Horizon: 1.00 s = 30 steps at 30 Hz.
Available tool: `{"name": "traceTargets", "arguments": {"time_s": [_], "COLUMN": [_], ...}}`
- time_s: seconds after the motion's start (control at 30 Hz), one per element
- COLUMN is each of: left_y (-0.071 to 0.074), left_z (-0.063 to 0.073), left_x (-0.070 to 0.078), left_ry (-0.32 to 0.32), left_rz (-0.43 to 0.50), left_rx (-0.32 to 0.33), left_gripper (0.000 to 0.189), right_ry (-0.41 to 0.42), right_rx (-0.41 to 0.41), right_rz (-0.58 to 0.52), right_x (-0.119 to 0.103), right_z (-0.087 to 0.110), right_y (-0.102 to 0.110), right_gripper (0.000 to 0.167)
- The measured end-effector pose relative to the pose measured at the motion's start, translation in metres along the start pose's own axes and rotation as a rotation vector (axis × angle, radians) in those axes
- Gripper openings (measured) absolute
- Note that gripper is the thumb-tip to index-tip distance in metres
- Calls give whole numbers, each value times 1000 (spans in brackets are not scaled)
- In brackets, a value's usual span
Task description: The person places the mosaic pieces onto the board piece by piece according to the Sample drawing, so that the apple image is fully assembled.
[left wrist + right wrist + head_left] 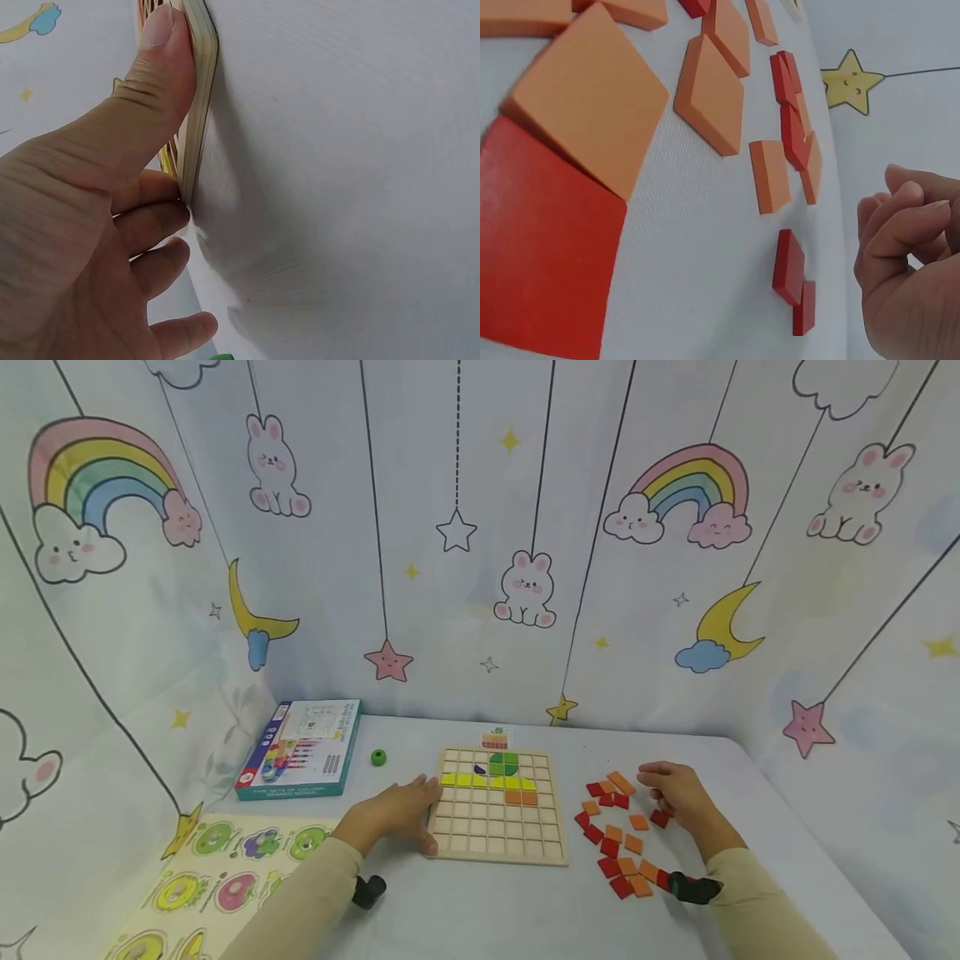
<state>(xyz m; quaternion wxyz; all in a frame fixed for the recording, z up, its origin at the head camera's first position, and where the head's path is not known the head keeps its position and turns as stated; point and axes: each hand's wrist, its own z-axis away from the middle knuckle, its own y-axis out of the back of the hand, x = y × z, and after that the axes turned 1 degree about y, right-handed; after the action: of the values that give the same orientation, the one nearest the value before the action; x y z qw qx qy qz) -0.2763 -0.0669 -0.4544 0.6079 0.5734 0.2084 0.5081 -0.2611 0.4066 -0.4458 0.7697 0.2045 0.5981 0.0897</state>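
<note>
A wooden grid board lies mid-table with yellow tiles, green curved tiles, a small dark blue piece and two orange tiles on it. My left hand rests against the board's left side. In the left wrist view, its thumb presses the board's edge and the other fingers are lightly bent. My right hand hovers right of the scattered tiles, fingers loosely curled with nothing visible in them. Below it lies a dark red tile; orange tiles and red tiles lie nearby.
A small picture card sits behind the board. At the back left are a green bead and a boxed toy. A fruit-picture sheet lies at the front left, partly under the left sleeve. A patterned curtain encloses the table.
</note>
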Motion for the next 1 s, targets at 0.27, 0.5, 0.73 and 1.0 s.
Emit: {"name": "traceTargets", "arguments": {"time_s": [0.27, 0.5, 0.73, 1.0], "left_y": [1, 1, 2, 1], "left_z": [0, 3, 5, 3], "left_x": [1, 1, 3, 2], "left_ry": [4, 11, 6, 7], "left_rz": [17, 31, 27, 24], "left_rx": [2, 3, 11, 10], "left_gripper": [106, 107, 105, 104], "right_ry": [-40, -11, 1, -28], "right_rx": [28, 100, 100, 69], "right_rz": [37, 277, 293, -57], "right_x": [12, 13, 9, 17], "right_z": [-14, -14, -11, -15], "right_y": [-4, -19, -23, -18], "right_gripper": [44, 33, 24, 43]}}
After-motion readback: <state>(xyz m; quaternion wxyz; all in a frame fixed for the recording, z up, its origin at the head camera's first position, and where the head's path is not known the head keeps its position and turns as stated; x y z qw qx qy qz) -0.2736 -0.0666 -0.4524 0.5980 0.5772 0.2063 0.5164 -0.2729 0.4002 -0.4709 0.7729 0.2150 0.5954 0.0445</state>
